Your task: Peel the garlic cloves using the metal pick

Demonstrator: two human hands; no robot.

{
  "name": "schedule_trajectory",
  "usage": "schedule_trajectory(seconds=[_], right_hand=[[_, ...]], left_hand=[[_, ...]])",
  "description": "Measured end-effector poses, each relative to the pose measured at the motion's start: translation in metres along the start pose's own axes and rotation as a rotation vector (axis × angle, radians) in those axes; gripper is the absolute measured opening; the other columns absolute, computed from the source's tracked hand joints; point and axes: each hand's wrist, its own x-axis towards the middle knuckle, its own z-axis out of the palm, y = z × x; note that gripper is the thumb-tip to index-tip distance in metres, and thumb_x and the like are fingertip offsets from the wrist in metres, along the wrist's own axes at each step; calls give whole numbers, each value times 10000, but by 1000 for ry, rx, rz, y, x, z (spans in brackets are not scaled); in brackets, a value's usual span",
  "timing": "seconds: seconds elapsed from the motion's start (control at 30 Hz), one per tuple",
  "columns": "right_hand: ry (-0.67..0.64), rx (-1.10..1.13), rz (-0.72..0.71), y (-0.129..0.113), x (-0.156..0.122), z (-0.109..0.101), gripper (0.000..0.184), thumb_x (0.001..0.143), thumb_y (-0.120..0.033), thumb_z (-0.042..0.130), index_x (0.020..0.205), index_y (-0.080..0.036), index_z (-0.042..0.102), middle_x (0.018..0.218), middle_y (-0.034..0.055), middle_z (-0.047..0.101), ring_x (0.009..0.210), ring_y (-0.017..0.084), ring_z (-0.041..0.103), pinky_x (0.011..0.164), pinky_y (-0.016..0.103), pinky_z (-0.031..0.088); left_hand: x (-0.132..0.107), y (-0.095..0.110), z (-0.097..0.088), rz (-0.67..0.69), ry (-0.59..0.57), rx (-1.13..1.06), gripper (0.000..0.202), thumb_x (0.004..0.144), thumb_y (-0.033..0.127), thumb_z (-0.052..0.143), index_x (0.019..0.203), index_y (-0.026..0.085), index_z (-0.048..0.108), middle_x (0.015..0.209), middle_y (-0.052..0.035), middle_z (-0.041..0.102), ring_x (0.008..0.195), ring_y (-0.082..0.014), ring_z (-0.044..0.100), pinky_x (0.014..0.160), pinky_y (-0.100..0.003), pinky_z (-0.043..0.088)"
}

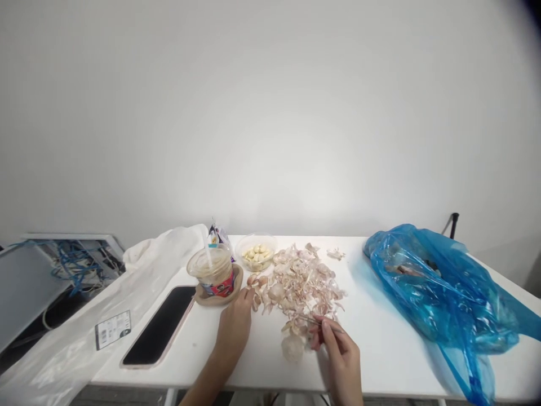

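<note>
A heap of garlic skins and cloves [298, 282] lies on the white table [380, 349]. My left hand [234, 327] reaches to the heap's left edge, fingertips touching cloves there, fingers curled. My right hand [338, 352] is closed around a thin knife [315, 321], blade pointing left over the skins. A garlic bulb [292, 345] sits just left of my right hand. A clear bowl of peeled cloves [256, 252] stands behind the heap.
A lidded drink cup with a straw [213, 270] stands on a coaster, a phone [160, 324] lies face down left of my hands. White plastic bag [76, 332] at left, blue plastic bag [439, 287] at right. Cables [71, 262] lie off the table.
</note>
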Motion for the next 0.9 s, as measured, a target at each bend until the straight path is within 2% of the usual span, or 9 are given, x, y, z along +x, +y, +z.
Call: schedule_trajectory(seconds=[0.07,0.17,0.33,0.4,0.5,0.67,0.73,0.8,0.9], right_hand=[[8,41,2,3,0,2,322,763,-429,566,788,-124,668,530,21,589,469,139,532,483,232,455],[-70,39,-17,9,0,6,326,779,-441,540,770,-140,664,548,23,601,432,125,531,447,218,452],[-175,-46,-127,20,3,8,334,813,-431,490,744,-156,667,522,27,608,370,125,530,411,224,461],[-189,-71,-145,22,4,8,344,819,-428,481,714,-161,669,482,22,592,355,130,531,390,223,457],[-170,-85,-149,20,3,7,318,793,-435,520,715,-165,669,502,24,603,352,133,536,382,226,465],[-84,-83,-111,11,3,2,234,749,-396,600,768,-169,658,570,29,632,428,151,580,430,232,495],[-45,-66,-98,7,3,3,204,774,-372,580,797,-179,641,582,21,640,479,153,598,473,229,512],[-21,-54,-102,3,4,10,194,795,-362,557,819,-180,619,633,28,657,545,164,621,520,245,530],[-19,-43,-91,0,2,28,211,825,-368,513,847,-178,602,661,38,676,559,173,641,550,271,547]], left_hand=[[-1,3,0,-27,9,2,253,842,150,413,1067,178,527,997,-75,601,825,-193,588,665,-335,463],[-5,5,0,-69,40,-58,323,830,102,353,1079,214,527,1007,-93,603,858,-223,579,666,-328,430],[-11,-3,1,-148,128,-367,284,833,197,347,995,226,579,1021,-110,604,910,-296,559,743,-425,413],[-14,-5,2,-180,144,-550,202,806,265,428,902,228,602,957,-90,623,870,-273,583,769,-400,429],[-20,2,2,-268,121,-849,196,763,354,505,862,201,580,767,-58,656,671,-229,637,679,-356,494],[-27,26,-8,-331,8,-1292,246,710,325,600,895,165,580,793,-53,680,755,-213,657,728,-331,517],[-27,32,-11,-341,-30,-1413,305,707,303,614,979,170,571,802,-38,677,743,-192,655,735,-331,519],[-27,34,-11,-375,-45,-1572,293,698,282,632,968,175,589,803,-28,677,753,-175,649,749,-317,514],[-29,34,-4,-393,-76,-1671,217,685,278,650,873,174,620,805,-27,689,784,-167,643,790,-304,494]])
